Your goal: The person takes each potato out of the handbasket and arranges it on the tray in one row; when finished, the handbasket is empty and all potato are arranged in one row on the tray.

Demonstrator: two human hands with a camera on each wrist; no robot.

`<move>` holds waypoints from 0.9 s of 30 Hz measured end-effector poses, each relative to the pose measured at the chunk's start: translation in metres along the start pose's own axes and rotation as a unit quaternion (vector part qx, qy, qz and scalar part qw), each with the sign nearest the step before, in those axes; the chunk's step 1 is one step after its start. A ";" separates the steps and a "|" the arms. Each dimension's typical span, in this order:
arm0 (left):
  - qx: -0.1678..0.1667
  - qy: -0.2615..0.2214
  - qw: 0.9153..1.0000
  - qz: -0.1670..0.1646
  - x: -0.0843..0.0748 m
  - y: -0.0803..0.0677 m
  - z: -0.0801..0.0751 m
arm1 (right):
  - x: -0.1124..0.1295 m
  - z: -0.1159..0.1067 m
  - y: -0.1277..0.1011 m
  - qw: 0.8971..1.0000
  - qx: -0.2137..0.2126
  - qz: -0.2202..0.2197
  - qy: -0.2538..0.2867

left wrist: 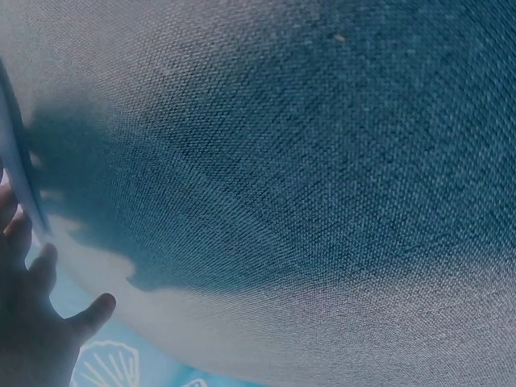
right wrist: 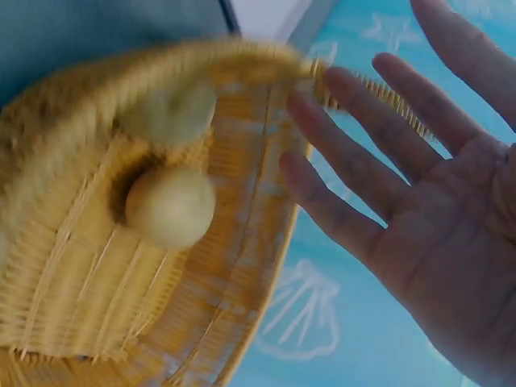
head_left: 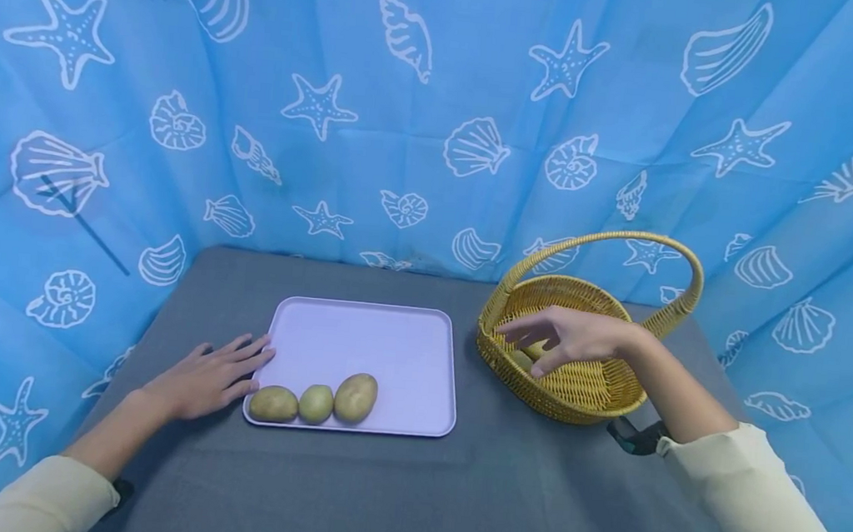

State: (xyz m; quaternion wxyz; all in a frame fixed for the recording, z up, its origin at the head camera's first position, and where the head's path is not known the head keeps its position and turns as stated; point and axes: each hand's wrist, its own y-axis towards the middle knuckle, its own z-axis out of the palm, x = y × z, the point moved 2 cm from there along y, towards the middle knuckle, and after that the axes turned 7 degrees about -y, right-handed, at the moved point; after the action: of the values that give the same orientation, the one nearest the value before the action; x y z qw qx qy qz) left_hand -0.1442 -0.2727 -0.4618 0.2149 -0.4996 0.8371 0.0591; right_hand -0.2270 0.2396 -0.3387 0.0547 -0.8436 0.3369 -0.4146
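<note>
My left hand (head_left: 210,378) lies with fingers spread at the left edge of a pale lilac tray (head_left: 411,365), its fingertips right at the rim. Along the tray's near side sit three potatoes in a row: an oval one (head_left: 273,404), a small round one (head_left: 316,404) and a larger one (head_left: 356,398). Over a yellow wicker basket (head_left: 573,407) hovers my right hand (head_left: 579,335), fingers extended and nothing held. Inside the basket, below that hand, are two potatoes; the right wrist view shows a pale round potato (right wrist: 171,206) and a blurred greenish potato (right wrist: 173,113) by the wall.
The basket's tall arched handle (head_left: 643,235) rises behind the right hand. A dark grey cloth (head_left: 378,496) covers the table. Blue curtains (head_left: 441,75) with white shell and starfish prints stand around the back and sides.
</note>
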 end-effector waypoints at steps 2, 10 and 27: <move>0.001 -0.003 1.000 0.000 -0.001 -0.001 -0.001 | -0.011 -0.005 -0.003 1.000 -0.003 0.002 0.000; 0.016 0.005 1.000 -0.013 -0.004 0.000 -0.003 | -0.047 -0.017 -0.004 0.998 -0.036 0.043 -0.013; 0.013 0.009 1.000 -0.011 -0.001 0.000 -0.001 | -0.090 -0.018 0.000 0.965 0.019 0.205 0.163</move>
State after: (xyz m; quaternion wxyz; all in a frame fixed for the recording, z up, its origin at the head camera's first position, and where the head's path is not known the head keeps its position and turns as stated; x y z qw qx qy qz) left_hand -0.1444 -0.2718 -0.4601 0.2148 -0.5065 0.8340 0.0417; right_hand -0.2785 0.2980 -0.3863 0.0991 -0.6767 0.4985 -0.5326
